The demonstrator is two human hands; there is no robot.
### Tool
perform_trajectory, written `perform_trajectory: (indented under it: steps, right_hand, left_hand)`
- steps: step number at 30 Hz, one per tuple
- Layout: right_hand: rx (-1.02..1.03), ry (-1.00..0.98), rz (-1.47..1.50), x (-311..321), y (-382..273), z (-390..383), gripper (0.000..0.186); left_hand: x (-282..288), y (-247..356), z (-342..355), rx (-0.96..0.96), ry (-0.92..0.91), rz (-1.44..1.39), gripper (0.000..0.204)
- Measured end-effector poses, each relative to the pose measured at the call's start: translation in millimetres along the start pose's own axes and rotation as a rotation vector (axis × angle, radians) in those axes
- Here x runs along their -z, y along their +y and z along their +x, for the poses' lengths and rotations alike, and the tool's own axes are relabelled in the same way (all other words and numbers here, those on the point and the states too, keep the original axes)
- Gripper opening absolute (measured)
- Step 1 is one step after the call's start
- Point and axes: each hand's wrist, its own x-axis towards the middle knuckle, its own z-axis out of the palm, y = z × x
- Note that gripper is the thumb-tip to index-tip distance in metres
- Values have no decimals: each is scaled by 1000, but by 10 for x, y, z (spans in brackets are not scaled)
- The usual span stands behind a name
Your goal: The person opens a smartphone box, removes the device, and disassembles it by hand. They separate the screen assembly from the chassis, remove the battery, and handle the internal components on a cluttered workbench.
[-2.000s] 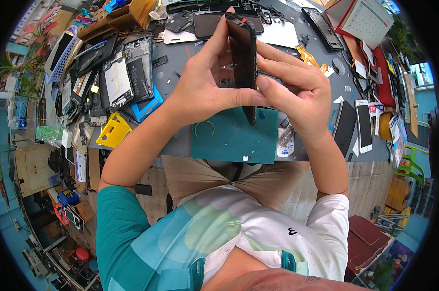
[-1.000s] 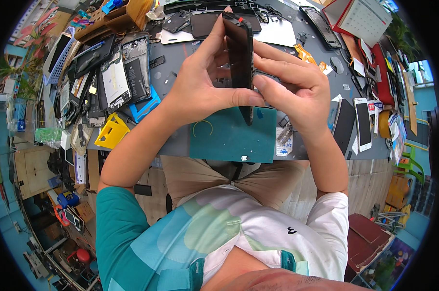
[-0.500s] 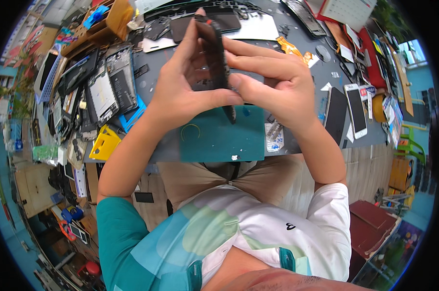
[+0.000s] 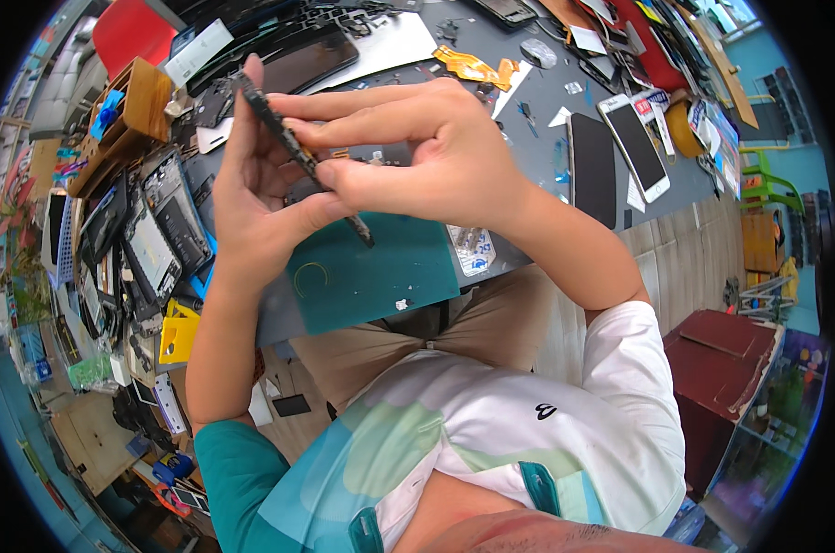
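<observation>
A thin, dark phone is held up above the bench, tilted and seen nearly edge-on. Small parts show along its edge. My left hand is closed round it from the left, the thumb across the near end and fingers behind the far end. From the right, my right hand presses its fingertips and thumb against the phone's right-hand face. Whatever those fingertips may pinch is too small or hidden to tell. Under both hands lies a green mat with a thin yellow ring on it.
At right a white phone lies beside a dark flat panel. Orange flex cables lie farther back. Opened phone shells crowd the left side, near a yellow plastic piece and a wooden organizer.
The head view has turned, so the bench appears rotated. Both hands and the phone sit farther left in the picture, and the phone leans more. Both hands keep their hold.
</observation>
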Motion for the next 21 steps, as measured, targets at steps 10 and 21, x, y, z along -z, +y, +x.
perform_trajectory:
  steps: [10,21]
  right_hand:
    - [110,-5,-96,46,54,-16,32]
    - [72,-3,-117,40,46,-9,35]
  left_hand:
    - [-90,53,23,-22,88,44,126]
    - [-66,-4,21,-71,123,76,127]
